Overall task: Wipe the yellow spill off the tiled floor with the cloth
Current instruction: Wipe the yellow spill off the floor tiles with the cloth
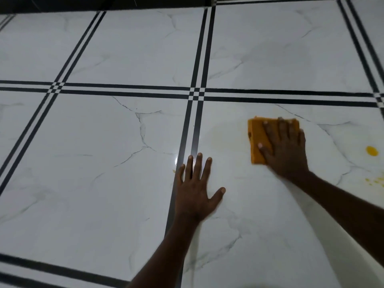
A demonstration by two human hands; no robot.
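An orange folded cloth (257,138) lies flat on the white marble-look tiled floor (104,163). My right hand (286,150) presses down on it with fingers spread over its top. A faint yellowish smear (222,136) shows on the tile just left of the cloth. A bright yellow blob (372,151) sits far right, with small yellow drops (376,180) below it near the frame edge. My left hand (197,190) rests flat on the floor, fingers apart, holding nothing, beside a dark grout stripe.
Double black stripes (195,125) run between the large tiles and cross at a checkered joint (197,94). A dark wall base (104,3) borders the floor at the top. A light glare spot (176,161) shines by my left fingertips.
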